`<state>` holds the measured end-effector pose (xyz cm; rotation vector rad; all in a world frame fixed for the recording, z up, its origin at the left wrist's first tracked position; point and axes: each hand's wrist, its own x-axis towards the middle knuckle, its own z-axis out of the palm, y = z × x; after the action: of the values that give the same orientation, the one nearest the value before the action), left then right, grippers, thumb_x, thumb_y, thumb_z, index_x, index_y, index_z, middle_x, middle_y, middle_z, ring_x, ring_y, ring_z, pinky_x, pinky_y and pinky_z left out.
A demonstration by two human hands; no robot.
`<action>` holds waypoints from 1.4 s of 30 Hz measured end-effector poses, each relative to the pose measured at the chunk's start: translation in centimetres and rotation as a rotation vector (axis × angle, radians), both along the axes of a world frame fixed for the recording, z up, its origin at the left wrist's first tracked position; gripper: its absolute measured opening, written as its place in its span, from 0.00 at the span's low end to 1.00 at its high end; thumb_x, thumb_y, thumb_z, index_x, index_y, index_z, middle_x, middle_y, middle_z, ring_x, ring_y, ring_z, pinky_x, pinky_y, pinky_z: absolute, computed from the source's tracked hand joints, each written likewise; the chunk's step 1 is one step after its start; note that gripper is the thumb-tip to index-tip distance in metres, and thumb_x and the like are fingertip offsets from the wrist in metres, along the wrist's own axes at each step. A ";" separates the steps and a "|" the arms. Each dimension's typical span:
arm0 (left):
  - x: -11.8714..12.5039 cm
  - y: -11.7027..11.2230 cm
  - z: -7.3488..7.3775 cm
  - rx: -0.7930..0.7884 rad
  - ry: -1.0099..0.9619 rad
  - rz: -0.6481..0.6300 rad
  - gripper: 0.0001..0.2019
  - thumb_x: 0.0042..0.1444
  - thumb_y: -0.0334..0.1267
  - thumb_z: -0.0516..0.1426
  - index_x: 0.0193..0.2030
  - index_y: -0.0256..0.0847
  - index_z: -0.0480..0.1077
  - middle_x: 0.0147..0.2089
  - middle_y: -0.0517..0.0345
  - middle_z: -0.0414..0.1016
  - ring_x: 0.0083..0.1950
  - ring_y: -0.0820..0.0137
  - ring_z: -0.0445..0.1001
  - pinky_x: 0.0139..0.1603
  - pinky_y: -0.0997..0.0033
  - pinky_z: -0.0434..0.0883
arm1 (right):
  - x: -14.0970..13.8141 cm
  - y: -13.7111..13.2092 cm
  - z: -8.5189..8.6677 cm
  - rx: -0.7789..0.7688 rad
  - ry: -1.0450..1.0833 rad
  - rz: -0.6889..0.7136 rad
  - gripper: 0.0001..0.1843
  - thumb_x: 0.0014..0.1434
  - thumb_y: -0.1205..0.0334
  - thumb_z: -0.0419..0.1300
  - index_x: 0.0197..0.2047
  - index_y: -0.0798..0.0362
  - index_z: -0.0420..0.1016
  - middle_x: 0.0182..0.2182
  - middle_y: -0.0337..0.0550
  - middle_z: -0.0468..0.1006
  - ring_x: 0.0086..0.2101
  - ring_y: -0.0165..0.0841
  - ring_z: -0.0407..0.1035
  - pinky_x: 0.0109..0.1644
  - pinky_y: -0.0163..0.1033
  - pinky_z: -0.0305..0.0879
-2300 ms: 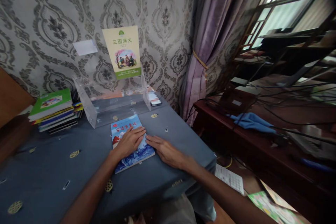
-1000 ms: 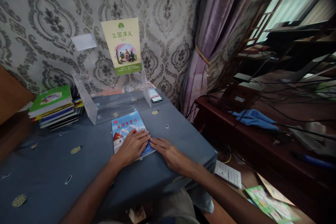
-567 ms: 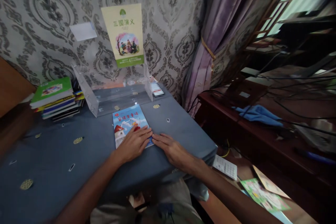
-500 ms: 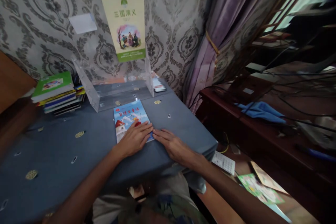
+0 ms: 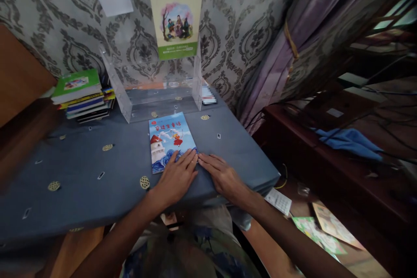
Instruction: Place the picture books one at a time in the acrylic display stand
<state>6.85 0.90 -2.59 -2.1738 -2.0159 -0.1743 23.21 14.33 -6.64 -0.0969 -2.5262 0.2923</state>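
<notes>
A blue children's book (image 5: 169, 132), closed with its illustrated cover up, lies on the dark blue tablecloth (image 5: 124, 195). My left hand (image 5: 179, 171) rests flat, fingers stretched out, with its fingertips over the book's lower right corner. Just to the right, my right hand (image 5: 221, 173) lies on the cloth with its fingers extended together, and its fingertips reach close to that same corner. Whether they touch the book I cannot tell. Neither hand grips anything.
Behind the book stands a clear acrylic stand (image 5: 163, 104), below a yellow-green book (image 5: 177, 17) against the patterned wall. A stack of books (image 5: 81, 91) is at the left. Rightward are a purple curtain (image 5: 270, 78), a dark red bench (image 5: 312, 160) with a blue cloth (image 5: 352, 142), and papers on the floor.
The view has tilted down and shifted left. My left hand has slid back toward the book's lower edge, uncovering more of the cover. My right hand stays beside the corner.
</notes>
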 end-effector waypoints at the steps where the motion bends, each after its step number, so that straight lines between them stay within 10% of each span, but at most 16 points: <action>1: 0.2 -0.2 -0.1 0.005 0.010 0.010 0.23 0.72 0.39 0.40 0.69 0.33 0.59 0.71 0.46 0.62 0.72 0.64 0.59 0.71 0.50 0.59 | 0.0 0.0 -0.1 -0.003 -0.002 -0.004 0.31 0.59 0.79 0.47 0.64 0.56 0.67 0.58 0.54 0.75 0.58 0.39 0.70 0.62 0.53 0.69; 30: 0.2 -7.6 -1.8 0.159 -0.019 0.264 0.23 0.72 0.38 0.42 0.68 0.31 0.58 0.70 0.43 0.63 0.71 0.62 0.61 0.70 0.53 0.61 | 0.3 0.5 0.4 0.013 -0.034 0.051 0.36 0.62 0.78 0.46 0.72 0.49 0.55 0.61 0.52 0.72 0.59 0.38 0.69 0.62 0.52 0.70; 42: 0.5 -9.0 -1.8 0.151 -0.029 0.397 0.22 0.70 0.35 0.44 0.68 0.36 0.61 0.69 0.47 0.64 0.71 0.62 0.61 0.70 0.50 0.59 | -0.5 -1.7 1.7 0.078 -0.066 -0.081 0.22 0.69 0.64 0.50 0.64 0.52 0.68 0.57 0.53 0.75 0.56 0.45 0.69 0.61 0.58 0.66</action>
<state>7.37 -8.12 -4.43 -1.6536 -2.3152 -0.2924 22.71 12.58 -4.95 -0.1798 -2.5876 0.1606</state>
